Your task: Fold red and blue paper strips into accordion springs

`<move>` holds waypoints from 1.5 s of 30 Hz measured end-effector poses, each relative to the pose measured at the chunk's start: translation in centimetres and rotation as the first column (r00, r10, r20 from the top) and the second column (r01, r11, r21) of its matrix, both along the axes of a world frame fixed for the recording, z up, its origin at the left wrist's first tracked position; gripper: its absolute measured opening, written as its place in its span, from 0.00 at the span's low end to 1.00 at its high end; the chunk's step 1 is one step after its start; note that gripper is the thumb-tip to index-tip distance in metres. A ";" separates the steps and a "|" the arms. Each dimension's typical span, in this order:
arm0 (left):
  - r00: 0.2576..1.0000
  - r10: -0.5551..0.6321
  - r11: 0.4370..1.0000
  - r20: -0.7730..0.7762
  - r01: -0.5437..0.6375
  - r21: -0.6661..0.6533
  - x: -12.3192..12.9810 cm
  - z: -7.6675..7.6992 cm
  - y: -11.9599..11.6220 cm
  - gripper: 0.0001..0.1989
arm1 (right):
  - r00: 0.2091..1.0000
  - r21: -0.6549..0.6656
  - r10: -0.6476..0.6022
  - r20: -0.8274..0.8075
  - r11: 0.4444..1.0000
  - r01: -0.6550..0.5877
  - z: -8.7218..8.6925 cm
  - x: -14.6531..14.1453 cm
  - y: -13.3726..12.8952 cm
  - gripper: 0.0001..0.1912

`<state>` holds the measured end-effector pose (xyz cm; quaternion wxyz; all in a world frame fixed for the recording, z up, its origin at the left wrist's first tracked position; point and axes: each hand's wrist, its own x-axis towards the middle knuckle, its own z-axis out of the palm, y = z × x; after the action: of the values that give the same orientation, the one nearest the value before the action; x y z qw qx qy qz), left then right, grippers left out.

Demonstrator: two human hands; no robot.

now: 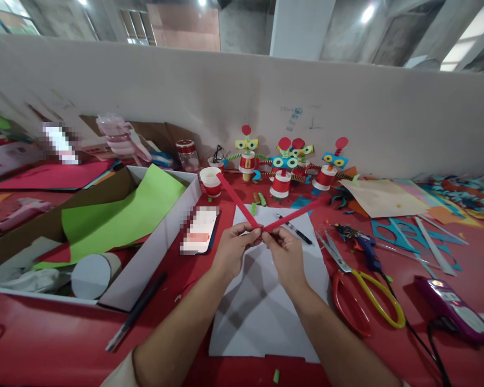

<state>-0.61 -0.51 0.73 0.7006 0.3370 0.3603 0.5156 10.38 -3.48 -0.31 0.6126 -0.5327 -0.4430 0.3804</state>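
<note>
Head view, clock centred on the hands. Red paper strips (237, 201), two: set in a V toward 11 and 2 o'clock, lower ends meeting. Left hand (234, 246): thumb and fingers pinching one strip's end. Right hand (284, 250): likewise, the other. White sheet (266, 333): beneath, 6 o'clock. Scissors (348, 270): 4 o'clock, blades parted.
</note>
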 end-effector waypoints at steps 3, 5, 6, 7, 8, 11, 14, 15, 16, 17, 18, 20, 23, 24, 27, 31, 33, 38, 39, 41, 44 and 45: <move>0.997 -0.040 0.997 -0.073 0.044 0.062 -0.1 0.0 -0.1 0.10 | 0.999 0.008 -0.030 0.030 1.000 0.029 0.0 0.2 0.1 0.07; 0.988 -0.043 0.991 -0.151 0.062 0.120 -0.1 0.0 -0.1 0.10 | 0.994 0.006 -0.058 0.093 0.998 0.057 0.2 0.4 0.1 0.06; 0.982 -0.039 0.988 -0.183 0.065 0.143 -0.2 0.0 -0.1 0.10 | 0.989 0.006 -0.066 0.130 0.998 0.066 0.4 0.5 0.1 0.06; 0.978 -0.034 0.985 -0.203 0.067 0.158 -0.2 -0.1 -0.1 0.09 | 0.984 0.005 -0.071 0.161 0.997 0.071 0.6 0.6 0.1 0.06; 0.977 -0.031 0.984 -0.213 0.067 0.163 -0.2 -0.1 -0.1 0.09 | 0.981 0.004 -0.073 0.181 0.997 0.074 0.7 0.6 0.1 0.05; 0.979 -0.025 0.988 -0.201 0.055 0.144 -0.2 -0.3 0.0 0.09 | 0.978 0.005 -0.083 0.190 0.997 0.083 1.0 0.5 0.0 0.06; 0.978 0.004 0.989 -0.209 0.027 0.146 -0.1 -0.3 0.0 0.08 | 0.985 0.017 -0.074 0.157 0.997 0.072 0.8 0.4 0.0 0.06; 0.976 0.021 0.988 -0.216 0.012 0.152 -0.1 -0.4 0.1 0.08 | 0.989 0.027 -0.065 0.135 0.998 0.062 0.6 0.4 0.0 0.06; 0.974 0.035 0.988 -0.224 0.001 0.156 -0.1 -0.4 0.0 0.08 | 0.992 0.035 -0.059 0.113 0.998 0.056 0.5 0.4 0.1 0.06; 0.972 0.046 0.987 -0.228 -0.010 0.158 -0.1 -0.4 0.0 0.08 | 0.994 0.040 -0.054 0.098 0.998 0.050 0.3 0.4 0.1 0.06; 0.971 0.053 0.987 -0.231 -0.015 0.160 0.0 -0.4 0.0 0.09 | 0.995 0.041 -0.051 0.091 0.998 0.047 0.2 0.4 0.1 0.06; 0.971 0.050 0.987 -0.236 -0.012 0.162 0.0 -0.5 0.0 0.08 | 0.992 0.038 -0.055 0.111 0.998 0.051 -0.1 0.5 0.2 0.06; 0.973 0.029 0.988 -0.229 0.007 0.155 0.0 -0.5 0.0 0.07 | 0.988 0.043 -0.076 0.134 0.997 0.070 -0.4 0.6 0.3 0.06; 0.974 0.025 0.988 -0.224 0.010 0.153 0.0 -0.5 -0.1 0.07 | 0.988 0.040 -0.080 0.129 0.996 0.075 -0.5 0.6 0.3 0.07; 0.978 0.026 0.989 -0.208 0.005 0.148 0.0 -0.5 -0.1 0.07 | 0.996 0.024 -0.056 0.066 0.998 0.054 -0.5 0.6 0.3 0.06; 0.991 0.018 0.990 -0.136 0.001 0.138 0.0 -0.3 -0.1 0.06 | 0.999 0.051 0.006 -0.037 0.999 -0.004 0.0 0.3 0.2 0.05; 0.997 0.019 0.993 -0.077 -0.010 0.119 0.0 -0.2 -0.1 0.06 | 0.997 0.075 0.054 -0.049 0.996 -0.051 0.3 0.2 0.1 0.05; 0.998 0.041 0.997 0.054 -0.044 0.056 0.0 -0.1 -0.1 0.05 | 0.990 0.014 0.129 0.063 0.991 -0.130 0.6 0.0 -0.1 0.09; 0.997 0.039 0.998 0.067 -0.043 0.054 0.0 -0.1 0.0 0.05 | 0.987 0.007 0.126 0.099 0.992 -0.127 0.6 0.0 -0.1 0.09; 0.996 0.039 0.997 0.076 -0.044 0.059 0.0 -0.1 0.1 0.04 | 0.976 0.005 0.117 0.185 0.993 -0.120 0.7 -0.1 -0.2 0.09; 0.997 0.052 0.997 0.064 -0.056 0.060 0.0 -0.1 0.1 0.04 | 0.938 0.010 0.108 0.329 0.993 -0.117 0.9 -0.2 -0.5 0.09; 0.997 0.056 0.997 0.062 -0.059 0.054 0.0 -0.1 0.0 0.04 | 0.926 0.011 0.106 0.363 0.993 -0.118 1.0 -0.2 -0.6 0.09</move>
<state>-0.61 -0.46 0.65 0.6865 0.3301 0.3339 0.5553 10.14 -4.06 0.72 0.5065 -0.5573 -0.5840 0.3030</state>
